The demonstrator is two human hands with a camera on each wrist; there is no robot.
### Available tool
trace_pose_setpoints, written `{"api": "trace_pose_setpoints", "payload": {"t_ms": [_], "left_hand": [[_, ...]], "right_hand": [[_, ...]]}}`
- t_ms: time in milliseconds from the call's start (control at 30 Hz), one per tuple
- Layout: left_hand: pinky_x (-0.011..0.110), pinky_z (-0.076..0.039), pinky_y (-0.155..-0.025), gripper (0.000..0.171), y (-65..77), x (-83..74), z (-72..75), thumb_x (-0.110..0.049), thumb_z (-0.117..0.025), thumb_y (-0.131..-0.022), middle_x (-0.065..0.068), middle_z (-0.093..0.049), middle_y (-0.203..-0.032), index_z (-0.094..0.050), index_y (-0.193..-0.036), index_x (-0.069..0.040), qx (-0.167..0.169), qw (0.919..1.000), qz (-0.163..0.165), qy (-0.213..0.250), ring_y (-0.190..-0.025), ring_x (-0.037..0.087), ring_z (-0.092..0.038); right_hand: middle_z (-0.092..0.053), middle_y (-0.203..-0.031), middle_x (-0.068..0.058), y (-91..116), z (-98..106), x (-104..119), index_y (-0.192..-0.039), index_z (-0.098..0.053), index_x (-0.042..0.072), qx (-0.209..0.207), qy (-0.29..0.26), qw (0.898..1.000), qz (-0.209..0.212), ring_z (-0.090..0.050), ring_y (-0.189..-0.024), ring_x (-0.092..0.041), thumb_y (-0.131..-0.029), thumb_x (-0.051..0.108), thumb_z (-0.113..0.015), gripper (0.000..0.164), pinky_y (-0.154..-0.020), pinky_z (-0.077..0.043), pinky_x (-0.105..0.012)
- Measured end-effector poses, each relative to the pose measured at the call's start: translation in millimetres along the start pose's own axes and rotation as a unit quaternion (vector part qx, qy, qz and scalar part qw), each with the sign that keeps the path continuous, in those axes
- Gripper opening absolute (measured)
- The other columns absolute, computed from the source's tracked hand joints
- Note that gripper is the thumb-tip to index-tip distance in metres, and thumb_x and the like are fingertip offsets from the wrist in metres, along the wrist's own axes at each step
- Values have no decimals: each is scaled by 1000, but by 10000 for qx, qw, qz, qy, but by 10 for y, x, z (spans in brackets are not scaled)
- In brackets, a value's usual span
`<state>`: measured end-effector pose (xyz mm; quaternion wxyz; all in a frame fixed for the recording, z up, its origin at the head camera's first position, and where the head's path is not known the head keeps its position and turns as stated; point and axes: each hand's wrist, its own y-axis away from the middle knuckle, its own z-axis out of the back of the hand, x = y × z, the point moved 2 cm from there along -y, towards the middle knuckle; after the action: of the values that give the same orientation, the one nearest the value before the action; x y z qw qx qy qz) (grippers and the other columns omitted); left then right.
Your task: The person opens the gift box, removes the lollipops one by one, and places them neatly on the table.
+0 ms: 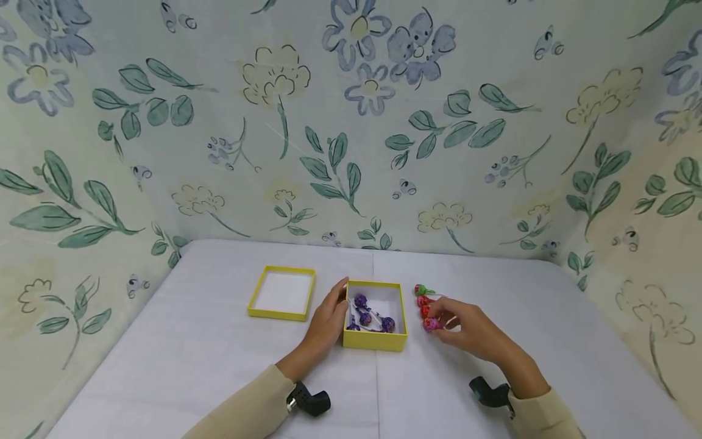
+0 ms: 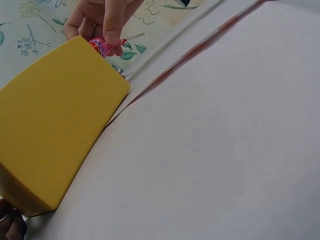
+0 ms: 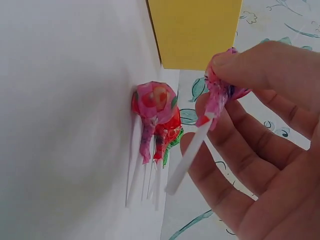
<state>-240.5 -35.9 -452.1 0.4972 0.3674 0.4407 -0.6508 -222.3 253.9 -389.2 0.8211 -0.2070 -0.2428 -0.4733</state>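
Note:
My right hand (image 1: 466,326) pinches a pink-wrapped lollipop (image 3: 218,97) between thumb and fingers, its white stick pointing down toward the palm side. Beside it, on the white cloth, lies a row of lollipops: a pink one (image 3: 156,102), a red one (image 3: 172,125) and a green one (image 1: 420,289) at the far end. The yellow box (image 1: 375,341) stands to the left of the row, with several purple-wrapped lollipops (image 1: 365,318) inside. My left hand (image 1: 327,320) rests along the box's left wall with fingers extended; in the left wrist view, its fingertips (image 2: 14,227) show at the box's lower corner.
A yellow-rimmed box lid (image 1: 309,292) lies left of the box, inner side up. White cloth (image 1: 219,366) covers the table, and a floral curtain (image 1: 351,122) hangs behind it and at both sides. Dark wrist cameras (image 1: 311,401) are worn on both sleeves.

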Motion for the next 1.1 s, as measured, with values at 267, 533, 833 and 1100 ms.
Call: {"api": "trace_pose_setpoints", "payload": {"t_ms": [267, 533, 833, 1100], "left_hand": [[41, -29, -114, 50, -27, -6, 8, -22, -37, -102, 8, -43, -147, -30, -151, -29, 38, 10000, -85, 28, -135, 20, -39], [40, -30, -114, 50, -16, -8, 0, -23, -37, -102, 8, -43, -147, -30, -151, -30, 70, 10000, -64, -4, -135, 19, -40], [42, -30, -114, 51, 6, -35, 15, -21, -37, -102, 10, -43, -147, -30, -151, -27, 51, 9999, 62, 87, -135, 21, -40], [42, -30, -113, 50, -3, -7, 5, -23, -37, -101, 8, -43, -147, -30, -150, -34, 49, 9999, 130, 41, -135, 20, -40]], "right_hand": [[-66, -104, 3, -13, 17, -15, -112, -68, 9, 159, 102, 9998, -62, -62, -89, -14, -80, 2, -75, 34, -82, -57, -35], [-64, -100, 9, 17, -10, -58, -106, -70, 15, 255, 290, 9992, 66, -59, -88, -10, -78, -1, -76, 32, -80, -57, -37], [-62, -94, 11, 6, -37, -75, -105, -72, 17, 329, 583, 9978, 12, -56, -86, -10, -78, 0, -76, 32, -78, -56, -32], [-59, -87, 9, 3, -58, -58, -105, -73, 16, 443, 713, 9964, -107, -54, -81, -14, -78, -1, -76, 32, -72, -54, -29]]}}
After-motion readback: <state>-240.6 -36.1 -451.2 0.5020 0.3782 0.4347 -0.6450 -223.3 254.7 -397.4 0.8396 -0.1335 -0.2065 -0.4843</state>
